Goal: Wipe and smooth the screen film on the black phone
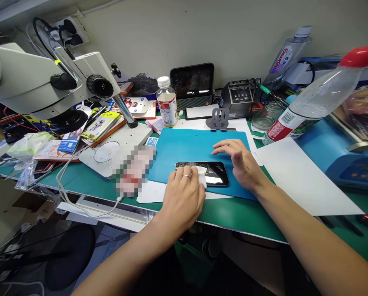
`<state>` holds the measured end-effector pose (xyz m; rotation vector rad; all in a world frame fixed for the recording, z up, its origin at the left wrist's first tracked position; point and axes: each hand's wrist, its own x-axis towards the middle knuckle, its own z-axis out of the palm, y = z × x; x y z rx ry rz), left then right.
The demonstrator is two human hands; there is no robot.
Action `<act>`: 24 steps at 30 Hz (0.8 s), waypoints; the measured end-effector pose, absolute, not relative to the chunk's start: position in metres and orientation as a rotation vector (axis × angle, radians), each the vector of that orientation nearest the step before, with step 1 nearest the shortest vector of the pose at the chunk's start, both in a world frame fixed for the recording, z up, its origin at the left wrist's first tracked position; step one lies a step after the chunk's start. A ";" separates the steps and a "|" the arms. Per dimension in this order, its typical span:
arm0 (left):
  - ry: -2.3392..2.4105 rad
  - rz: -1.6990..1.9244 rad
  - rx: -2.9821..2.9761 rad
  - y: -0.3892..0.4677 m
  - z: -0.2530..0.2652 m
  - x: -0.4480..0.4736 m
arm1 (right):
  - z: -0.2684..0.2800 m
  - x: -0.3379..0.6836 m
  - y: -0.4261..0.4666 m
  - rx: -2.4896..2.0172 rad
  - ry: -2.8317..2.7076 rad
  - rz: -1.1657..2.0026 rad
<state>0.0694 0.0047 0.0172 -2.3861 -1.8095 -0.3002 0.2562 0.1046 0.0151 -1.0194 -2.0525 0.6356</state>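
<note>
Your left hand (184, 195) lies on the near end of the smartphone (213, 172), its fingers curled down over a white wipe (200, 174) and pressing it against the dark screen (there is a ring on one finger). The smartphone lies flat and lengthwise along the near edge of the blue mat (193, 150), which sits on the green tabletop (248, 220). Your right hand (238, 158) is just past the smartphone's right end, fingers spread loosely open and holding nothing; whether the palm rests on the mat or hovers just over it I cannot tell.

Right of the smartphone a white sheet of paper (298, 176) lies flat on the tabletop. Left of the smartphone stands the white base plate (116, 150) of a microscope (38, 78), whose head hangs over that side. Beyond the smartphone, at the mat's far edge, a small grey phone stand (219, 119) is upright. Farther back from the smartphone stand a white-capped bottle (167, 102), a dark-screened display (192, 84) and a soldering station (240, 96) near the wall. To the far right of the smartphone a clear red-capped plastic bottle (313, 96) leans tilted.
</note>
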 end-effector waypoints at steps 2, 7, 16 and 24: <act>-1.794 -0.272 -2.379 0.010 0.017 0.070 | 0.015 0.256 0.104 -1.016 -2.052 0.631; -1.789 -0.299 -2.368 0.007 0.014 0.069 | 0.016 0.258 0.104 -1.028 -2.047 0.613; -1.793 -0.263 -2.341 0.008 0.014 0.070 | 0.012 0.258 0.105 -1.020 -2.068 0.633; -1.748 -0.276 -2.365 0.008 0.013 0.075 | 0.013 0.255 0.105 -1.018 -2.069 0.657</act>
